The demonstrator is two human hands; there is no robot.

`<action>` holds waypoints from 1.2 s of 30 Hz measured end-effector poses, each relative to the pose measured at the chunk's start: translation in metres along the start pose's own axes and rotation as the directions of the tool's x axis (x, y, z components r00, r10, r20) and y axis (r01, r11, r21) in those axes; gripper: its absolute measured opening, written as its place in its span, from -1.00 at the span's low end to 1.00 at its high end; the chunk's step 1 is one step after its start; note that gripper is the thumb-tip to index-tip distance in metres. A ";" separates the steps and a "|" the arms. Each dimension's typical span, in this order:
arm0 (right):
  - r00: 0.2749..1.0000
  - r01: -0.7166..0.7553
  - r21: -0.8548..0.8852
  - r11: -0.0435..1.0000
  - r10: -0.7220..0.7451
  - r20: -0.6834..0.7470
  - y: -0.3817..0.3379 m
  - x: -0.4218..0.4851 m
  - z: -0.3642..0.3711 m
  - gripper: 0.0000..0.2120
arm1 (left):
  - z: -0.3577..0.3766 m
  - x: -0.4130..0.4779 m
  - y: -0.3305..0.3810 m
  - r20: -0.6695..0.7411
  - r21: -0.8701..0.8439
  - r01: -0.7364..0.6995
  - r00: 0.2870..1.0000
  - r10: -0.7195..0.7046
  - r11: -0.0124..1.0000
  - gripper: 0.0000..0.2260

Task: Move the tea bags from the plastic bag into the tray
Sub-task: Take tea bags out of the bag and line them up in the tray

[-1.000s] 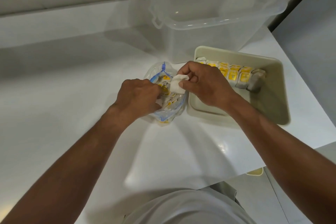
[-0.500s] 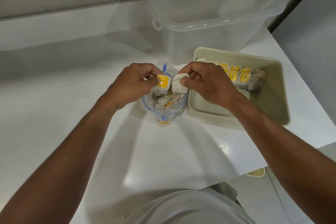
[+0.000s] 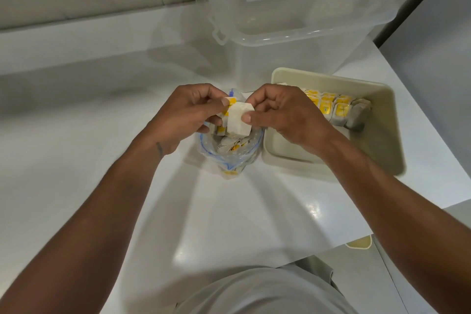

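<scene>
Both hands meet right over the open plastic bag (image 3: pixel 230 154), left hand (image 3: pixel 190 116) and right hand (image 3: pixel 285 116) pinching a white tea bag (image 3: pixel 238 121) together. Cream tray (image 3: pixel 377 140) to the right has a row of yellow-tagged tea bags (image 3: pixel 334 107) along its far side.

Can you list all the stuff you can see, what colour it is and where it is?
Counter: one, white, under everything.
Clear bin: one, see-through with white labels, at the back of the counter.
Tray: one, cream, right of the bag.
Tea bags in tray: one row, too packed to count, yellow tags on pale bags, along the far side.
Bag: one, clear plastic with blue lines, open, in the middle of the counter.
Tea bags in bag: several, yellow and white, count unclear.
Held tea bags: a small bunch, white and yellow, above the bag.
Shirt: grey, bottom edge.
Left hand: pinching the bunch.
Right hand: pinching the bunch too.
</scene>
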State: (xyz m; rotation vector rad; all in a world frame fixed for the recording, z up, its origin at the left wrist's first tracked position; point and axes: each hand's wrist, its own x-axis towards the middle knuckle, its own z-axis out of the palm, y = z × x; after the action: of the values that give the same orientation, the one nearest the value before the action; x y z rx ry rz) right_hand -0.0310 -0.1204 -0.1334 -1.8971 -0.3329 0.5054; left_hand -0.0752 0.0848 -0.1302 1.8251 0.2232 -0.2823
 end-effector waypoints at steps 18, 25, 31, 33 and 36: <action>0.990 -0.016 0.002 1.000 0.016 -0.138 0.007 -0.015 -0.023 -0.95 | 0.007 0.010 0.018 0.078 0.081 -0.095 0.993 0.089 0.992 -0.85; 0.979 -0.027 -0.017 0.999 0.023 -0.204 0.009 -0.026 -0.049 -0.96 | 0.027 0.022 0.040 0.100 0.139 -0.147 0.986 0.133 0.979 -0.91; 0.933 -0.060 -0.107 0.993 0.017 -0.359 0.030 -0.027 -0.078 -0.96 | 0.051 0.044 0.057 0.119 0.400 -0.298 0.954 0.274 0.866 -0.86; 0.926 -0.078 -0.141 0.987 0.019 -0.377 0.040 -0.025 -0.084 -0.98 | 0.061 0.053 0.060 0.157 0.477 -0.330 0.944 0.290 0.815 -0.87; 0.937 -0.086 -0.168 0.982 0.022 -0.348 0.051 -0.022 -0.091 -0.97 | 0.076 0.063 0.063 0.189 0.638 -0.338 0.940 0.284 0.692 -0.89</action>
State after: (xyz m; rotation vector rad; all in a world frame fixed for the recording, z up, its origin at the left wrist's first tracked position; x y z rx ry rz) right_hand -0.0051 -0.2233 -0.1481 -2.1325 -0.0965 0.1736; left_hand -0.0020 -0.0047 -0.1110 2.5172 -0.2938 -0.1978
